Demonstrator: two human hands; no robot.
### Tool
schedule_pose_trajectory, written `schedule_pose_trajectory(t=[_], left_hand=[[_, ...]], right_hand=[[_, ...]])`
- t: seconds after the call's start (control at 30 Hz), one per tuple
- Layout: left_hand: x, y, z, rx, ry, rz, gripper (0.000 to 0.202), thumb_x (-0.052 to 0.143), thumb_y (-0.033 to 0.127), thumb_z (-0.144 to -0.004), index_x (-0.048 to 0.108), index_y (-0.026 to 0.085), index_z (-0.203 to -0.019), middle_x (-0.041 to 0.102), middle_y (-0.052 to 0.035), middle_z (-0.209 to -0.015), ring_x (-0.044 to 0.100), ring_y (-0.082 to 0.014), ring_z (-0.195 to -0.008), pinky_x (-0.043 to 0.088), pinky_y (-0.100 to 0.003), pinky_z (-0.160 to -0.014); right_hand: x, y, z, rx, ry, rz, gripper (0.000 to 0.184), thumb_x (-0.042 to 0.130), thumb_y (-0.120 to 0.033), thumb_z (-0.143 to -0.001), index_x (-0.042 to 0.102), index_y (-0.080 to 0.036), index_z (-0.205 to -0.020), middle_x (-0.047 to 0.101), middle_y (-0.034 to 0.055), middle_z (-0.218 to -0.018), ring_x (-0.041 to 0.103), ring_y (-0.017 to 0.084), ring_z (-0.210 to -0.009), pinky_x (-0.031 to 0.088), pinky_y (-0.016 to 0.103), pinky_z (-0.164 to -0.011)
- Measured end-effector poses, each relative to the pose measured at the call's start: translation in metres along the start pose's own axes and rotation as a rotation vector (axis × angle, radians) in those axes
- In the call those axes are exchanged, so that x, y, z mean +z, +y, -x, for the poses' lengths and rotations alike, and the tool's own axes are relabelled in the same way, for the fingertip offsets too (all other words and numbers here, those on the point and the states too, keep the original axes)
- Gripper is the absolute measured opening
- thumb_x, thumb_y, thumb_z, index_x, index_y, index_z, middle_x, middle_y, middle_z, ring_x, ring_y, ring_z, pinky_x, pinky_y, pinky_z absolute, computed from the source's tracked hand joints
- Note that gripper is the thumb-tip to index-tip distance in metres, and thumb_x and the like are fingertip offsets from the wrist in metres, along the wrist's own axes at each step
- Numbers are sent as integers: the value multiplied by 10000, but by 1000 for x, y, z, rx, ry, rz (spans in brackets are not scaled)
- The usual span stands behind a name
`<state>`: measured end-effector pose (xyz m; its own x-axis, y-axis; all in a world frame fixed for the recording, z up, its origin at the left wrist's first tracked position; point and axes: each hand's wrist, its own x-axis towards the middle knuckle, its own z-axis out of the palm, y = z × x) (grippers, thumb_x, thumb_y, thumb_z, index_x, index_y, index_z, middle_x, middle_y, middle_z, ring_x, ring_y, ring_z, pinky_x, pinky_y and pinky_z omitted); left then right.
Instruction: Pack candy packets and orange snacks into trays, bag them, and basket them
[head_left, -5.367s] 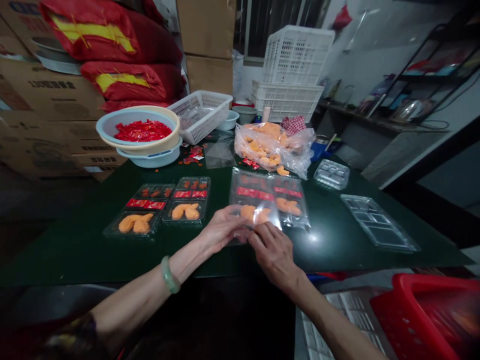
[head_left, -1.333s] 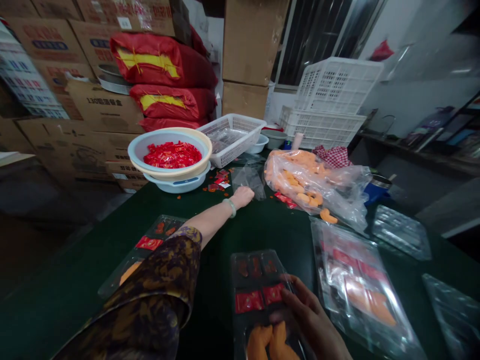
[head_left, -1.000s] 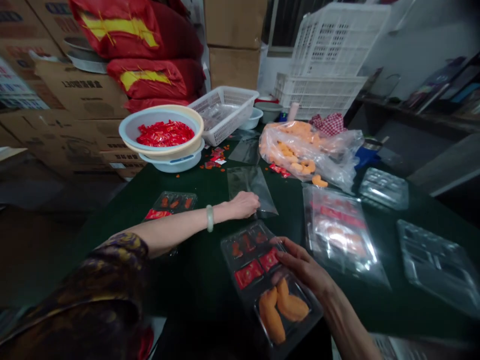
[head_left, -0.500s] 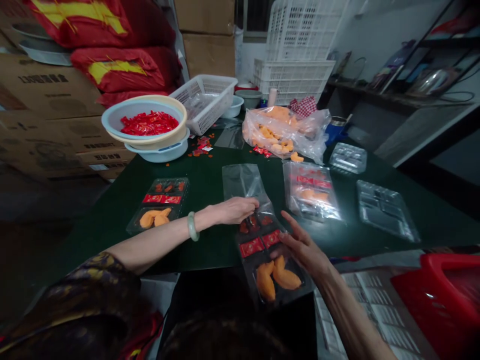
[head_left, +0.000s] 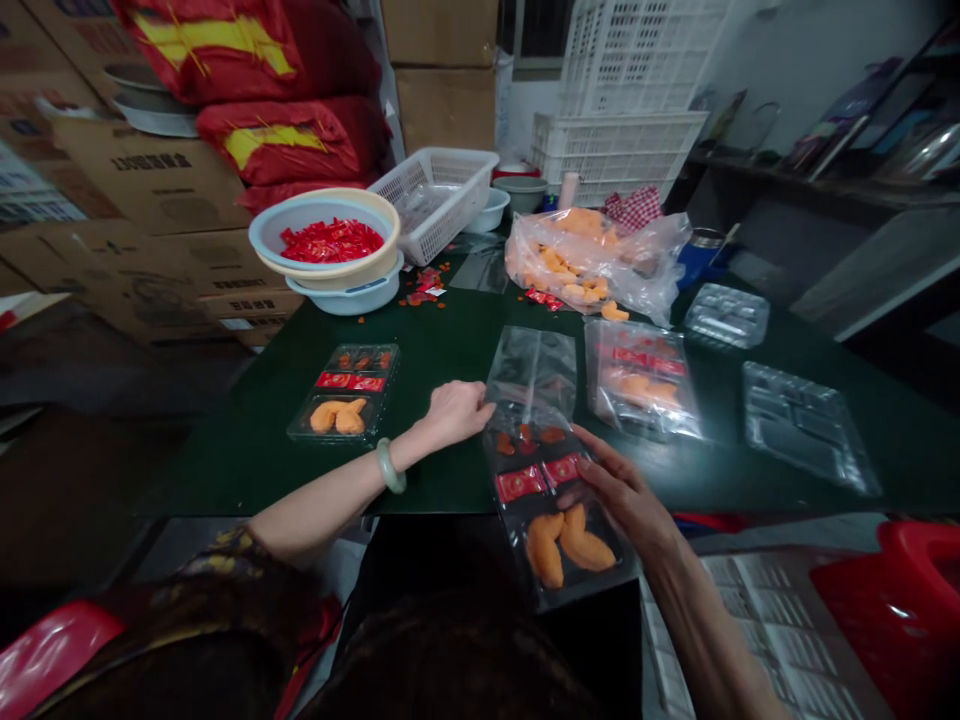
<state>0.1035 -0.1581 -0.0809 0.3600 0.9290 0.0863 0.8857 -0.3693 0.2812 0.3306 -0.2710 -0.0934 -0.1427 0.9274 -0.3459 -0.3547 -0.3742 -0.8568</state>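
Note:
A clear plastic bag [head_left: 534,365] encloses a compartment tray [head_left: 551,575], tilted over the table's near edge. Two orange curved snack pieces [head_left: 546,548] lie in its large compartment, with red sachets [head_left: 519,484] and small reddish-brown pieces above them. My left hand [head_left: 456,412], a green bangle on its wrist, is closed with curled fingers at the bag's left edge, near its loose upper end. My right hand [head_left: 619,490] grips the bagged tray from the right side, fingers lying over the sachet row; its thumb is partly hidden.
A filled open tray [head_left: 346,418] lies left, bagged trays [head_left: 643,385] right, and transparent plastic trays [head_left: 802,425] farther right. Behind stand stacked basins [head_left: 330,275] of red sachets, a white basket [head_left: 442,225] and a bag of orange pieces [head_left: 600,260].
My left hand has shifted from the bag's middle to its left edge. The bag's upper part now spreads wider and flatter. My right hand keeps hold; the view has turned slightly left.

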Motion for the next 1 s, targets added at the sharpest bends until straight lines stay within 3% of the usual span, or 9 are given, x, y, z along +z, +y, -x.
schedule_pose_trajectory(t=[0.1, 0.2, 0.3, 0.43, 0.57, 0.67, 0.73, 0.87, 1.0], left_hand=[[7, -5, 0, -89, -105, 328, 304, 466, 376, -828, 511, 163, -616, 538, 6, -560, 525, -122, -559, 356, -215, -524], [9, -6, 5, -20, -166, 523, 231, 405, 262, -848, 518, 153, -678, 552, 14, -592, 514, -92, -540, 364, -188, -527], [4, 2, 18, 52, -148, 380, 201, 393, 213, -847, 527, 164, -706, 557, 5, -624, 509, -102, -565, 356, -200, -546], [-3, 19, 42, 89, -139, 131, 202, 376, 217, -863, 534, 187, -741, 567, -12, -662, 536, -141, -614, 354, -233, -556], [-2, 16, 54, 111, -90, 34, 196, 374, 157, -845, 517, 169, -711, 582, -62, -831, 570, -172, -759, 424, -260, -641], [0, -2, 52, 156, -37, 37, 180, 375, 84, -804, 510, 154, -709, 538, -100, -1062, 555, -191, -928, 455, -286, -765], [0, -13, 50, 182, -44, 81, 180, 370, 73, -802, 514, 154, -729, 499, -97, -1143, 554, -185, -946, 459, -301, -810], [-1, -22, 50, 208, -94, 191, 176, 380, 94, -819, 537, 157, -767, 421, -93, -1220, 540, -180, -995, 458, -312, -871], [-2, -17, 54, 300, -118, 280, 201, 369, 86, -826, 538, 142, -732, 389, -107, -1242, 479, -200, -1099, 426, -326, -945]], right_hand=[[0, 3, 1, -21, 22, -38, 825, 737, -330, -658, 360, -213, -1383, 696, 18, -635, 644, 191, -504, 472, 261, -484], [1, 4, 3, -58, 93, -88, 783, 756, -295, -625, 426, -225, -1332, 721, 33, -783, 639, 167, -497, 484, 257, -479], [4, 5, 5, -102, 163, -115, 757, 755, -280, -610, 449, -232, -1301, 718, 32, -866, 634, 152, -498, 473, 242, -455], [12, 8, -2, -119, 292, -69, 775, 733, -308, -602, 417, -202, -1302, 687, 11, -698, 613, 172, -491, 465, 259, -448], [27, 13, -24, -212, 464, 366, 507, 635, -369, -681, 527, -198, -1146, 624, 23, -680, 598, 202, -578, 486, 318, -515], [33, 14, -33, -432, 559, 936, 342, 607, -380, -723, 624, -195, -1009, 607, 119, -966, 581, 285, -916, 482, 446, -768], [30, 15, -26, -582, 469, 1164, 465, 627, -421, -722, 596, -192, -1125, 469, 174, -1265, 446, 352, -1167, 405, 534, -902], [11, 20, 5, -617, -81, 1328, 853, 727, -471, -635, 365, -260, -1378, 210, 135, -1488, 207, 368, -1352, 335, 556, -997], [4, 34, 14, -669, -77, 1414, 658, 749, -395, -637, 528, -246, -1239, 243, 133, -1465, 274, 371, -1314, 360, 541, -980]])
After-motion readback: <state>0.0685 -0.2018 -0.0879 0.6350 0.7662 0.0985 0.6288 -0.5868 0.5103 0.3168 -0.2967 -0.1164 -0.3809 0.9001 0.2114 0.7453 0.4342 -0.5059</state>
